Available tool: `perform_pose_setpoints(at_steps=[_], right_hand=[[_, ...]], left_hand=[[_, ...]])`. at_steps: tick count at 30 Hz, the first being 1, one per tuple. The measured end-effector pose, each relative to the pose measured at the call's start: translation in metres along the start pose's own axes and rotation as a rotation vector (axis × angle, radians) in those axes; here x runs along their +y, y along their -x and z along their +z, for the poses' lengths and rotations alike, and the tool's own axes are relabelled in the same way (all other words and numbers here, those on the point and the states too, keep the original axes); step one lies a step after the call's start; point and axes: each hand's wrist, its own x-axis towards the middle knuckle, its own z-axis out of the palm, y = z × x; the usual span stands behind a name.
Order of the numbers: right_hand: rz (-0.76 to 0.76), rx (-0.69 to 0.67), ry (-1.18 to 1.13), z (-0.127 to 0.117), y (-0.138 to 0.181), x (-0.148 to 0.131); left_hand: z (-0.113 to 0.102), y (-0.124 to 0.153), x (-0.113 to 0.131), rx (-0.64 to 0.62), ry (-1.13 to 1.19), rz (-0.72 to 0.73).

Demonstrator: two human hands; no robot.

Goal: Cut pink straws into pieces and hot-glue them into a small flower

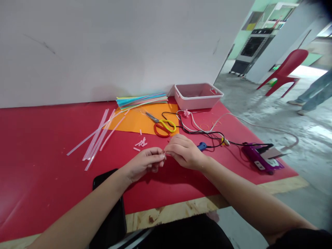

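Note:
My left hand and my right hand meet fingertip to fingertip over the red table cover. Both pinch a small pink straw piece that sits between them, mostly hidden by the fingers. Just beyond the hands lie several short cut straw pieces. Scissors with red and yellow handles rest on an orange sheet behind them.
Long pale straws lie at left, and a bundle of coloured straws against the wall. A white tub stands at back right. Cables, a purple glue gun and a black phone lie nearby. A red chair and someone's legs are at far right.

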Motion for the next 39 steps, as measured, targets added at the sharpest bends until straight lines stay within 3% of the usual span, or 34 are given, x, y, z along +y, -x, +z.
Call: perform_pose_setpoints(at_steps=[13, 20, 24, 31, 39], right_hand=[[0.057, 0.035, -0.001, 0.0, 0.003, -0.004], [0.126, 0.091, -0.067, 0.0, 0.004, -0.006], [0.207, 0.142, -0.144, 0.0, 0.003, -0.007], [0.454, 0.106, -0.305, -0.006, 0.003, -0.015], [0.8, 0.047, -0.573, 0.0, 0.002, -0.023]], left_hand=[[0.006, 0.0, -0.001, 0.046, 0.009, -0.03], [0.01, -0.002, -0.004, 0.062, -0.027, 0.036], [0.012, -0.001, -0.009, 0.108, -0.172, 0.169], [0.004, 0.003, -0.015, 0.28, -0.606, 0.564], [-0.002, 0.004, -0.013, 0.278, -0.851, 0.773]])
